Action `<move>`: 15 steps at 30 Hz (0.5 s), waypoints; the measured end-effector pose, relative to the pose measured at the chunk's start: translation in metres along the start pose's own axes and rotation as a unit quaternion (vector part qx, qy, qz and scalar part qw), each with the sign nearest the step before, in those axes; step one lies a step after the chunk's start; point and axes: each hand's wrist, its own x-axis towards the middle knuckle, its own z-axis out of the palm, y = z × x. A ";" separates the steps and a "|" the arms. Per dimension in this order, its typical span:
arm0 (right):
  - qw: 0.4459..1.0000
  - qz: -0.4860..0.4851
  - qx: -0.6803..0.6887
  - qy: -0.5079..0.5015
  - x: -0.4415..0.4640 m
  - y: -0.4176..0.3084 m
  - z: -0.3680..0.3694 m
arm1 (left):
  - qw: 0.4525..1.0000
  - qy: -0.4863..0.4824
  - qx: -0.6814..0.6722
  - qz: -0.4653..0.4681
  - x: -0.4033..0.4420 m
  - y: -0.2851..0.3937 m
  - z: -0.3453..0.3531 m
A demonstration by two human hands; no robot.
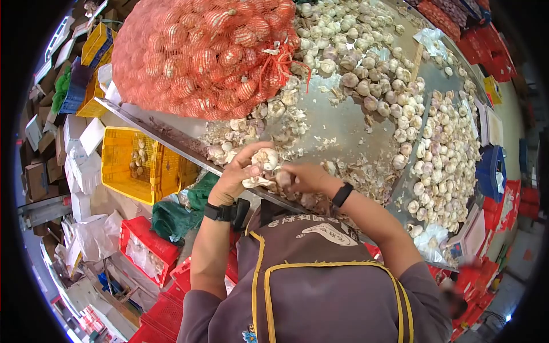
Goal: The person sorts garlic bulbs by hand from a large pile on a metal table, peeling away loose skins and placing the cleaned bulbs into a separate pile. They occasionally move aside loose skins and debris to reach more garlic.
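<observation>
My left hand (pixel 233 176) is closed around a whitish garlic bulb (pixel 265 159), raised above the near edge of the metal table (pixel 337 134). Just to its right, my right hand (pixel 306 178) has its fingers bent and blurred beside a purplish garlic bulb (pixel 284 178); whether it grips that bulb is unclear. Loose papery skins (pixel 366 180) lie around and beyond both hands. A red mesh sack (pixel 200 57) full of garlic rests on the table at the upper left, its tied end toward the middle.
Many garlic bulbs (pixel 440 154) cover the table's right side, with more at the back (pixel 349 26). Below the table's left edge stand a yellow crate (pixel 128 188) and a red crate (pixel 148 251). Green netting (pixel 171 220) lies near them.
</observation>
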 end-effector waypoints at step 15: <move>0.344 -0.072 0.929 0.113 -0.086 0.029 0.003 | 0.770 -0.020 0.576 0.272 0.042 -0.023 0.137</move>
